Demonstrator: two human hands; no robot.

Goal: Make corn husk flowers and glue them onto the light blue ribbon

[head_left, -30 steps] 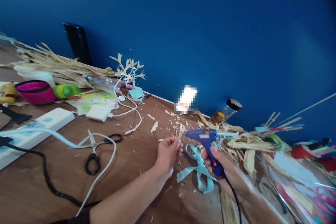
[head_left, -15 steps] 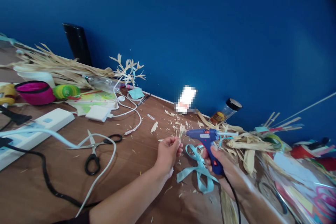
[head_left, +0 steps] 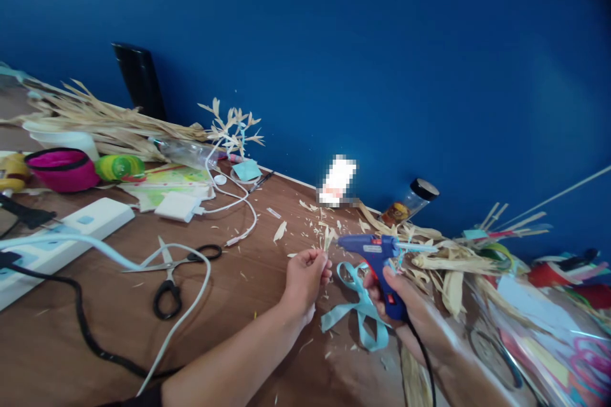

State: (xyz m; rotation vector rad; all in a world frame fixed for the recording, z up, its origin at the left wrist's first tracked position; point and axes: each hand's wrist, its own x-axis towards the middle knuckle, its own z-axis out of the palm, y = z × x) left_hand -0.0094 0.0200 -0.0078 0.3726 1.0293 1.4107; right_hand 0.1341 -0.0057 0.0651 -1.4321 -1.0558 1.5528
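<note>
Between thumb and fingers, my left hand [head_left: 305, 276] pinches a small pale piece of dried husk [head_left: 327, 240], its upper end sticking up. My right hand [head_left: 398, 296] is wrapped round the handle of a blue hot glue gun [head_left: 377, 254]. The gun's nozzle points left and stands close to the husk piece; I cannot tell whether they touch. A clear glue stick [head_left: 420, 247] juts from the gun's back. Below the gun, a light blue ribbon [head_left: 365, 315] lies looped on the brown table [head_left: 229, 337].
Scissors [head_left: 169, 267] lie open at left beside a white power strip [head_left: 62, 248] and cables. Husk scraps litter the middle. Along the blue wall stand a husk spray [head_left: 236, 124], a phone-like bright screen [head_left: 338, 179] and a black-lidded jar [head_left: 413, 198]. Husks and plastic packets crowd the right.
Almost nothing differs. The glue stick at the gun's back has shifted slightly right, while both hands keep nearly the same place.
</note>
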